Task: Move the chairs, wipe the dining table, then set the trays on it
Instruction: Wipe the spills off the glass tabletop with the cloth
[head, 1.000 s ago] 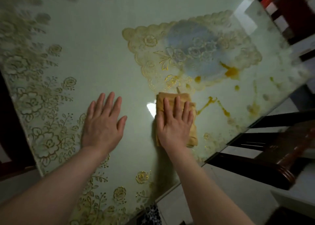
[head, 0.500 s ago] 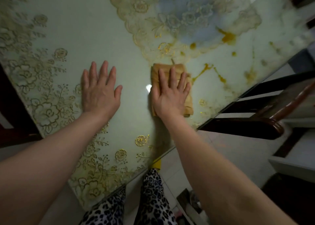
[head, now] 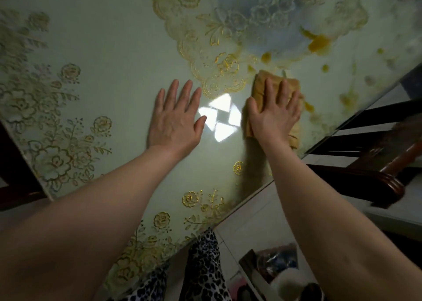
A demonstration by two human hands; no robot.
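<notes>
We have a single view, worn on the head, and through it we look forward and steeply down onto the dining table (head: 109,49) from close above its near edge. Our two forearms reach in from the bottom of the frame. The tabletop runs tilted across the picture, its near edge slanting from lower left up to the right, with floor (head: 251,221) and a dark chair (head: 365,175) showing beyond that edge.

The dining table (head: 109,56) had a glossy pale-green top over gold floral lace, with orange spills (head: 318,44) near its right edge. A folded tan cloth (head: 277,84) lay flat on it beside those spills. A dark wooden chair (head: 374,177) stood just off that edge.
</notes>
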